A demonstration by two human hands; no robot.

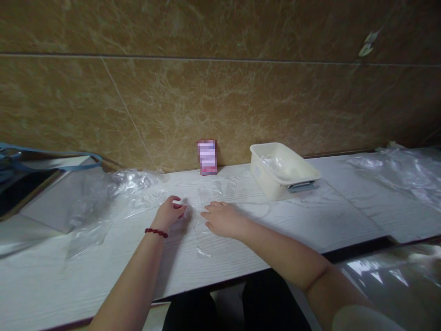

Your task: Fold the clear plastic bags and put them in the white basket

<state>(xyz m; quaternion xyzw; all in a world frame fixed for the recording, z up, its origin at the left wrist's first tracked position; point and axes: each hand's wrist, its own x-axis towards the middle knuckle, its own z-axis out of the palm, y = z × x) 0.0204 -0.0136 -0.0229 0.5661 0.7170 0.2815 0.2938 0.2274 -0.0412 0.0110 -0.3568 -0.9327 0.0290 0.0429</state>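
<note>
Right hand (223, 220) lies flat, fingers extended, over the clear, thin plastic film (207, 240) on the white, wood-grained surface (117, 276); left hand (168, 212) curls narrow beside it, any grip unclear. Light, even pressure suits such flimsy film.

A dark red, beaded-looking bracelet (156, 232) is circling the left wrist (163, 224). A pale sleeve (361, 319) is covering the upper right arm (282, 250), and black legwear (272, 301) is showing below.
</note>
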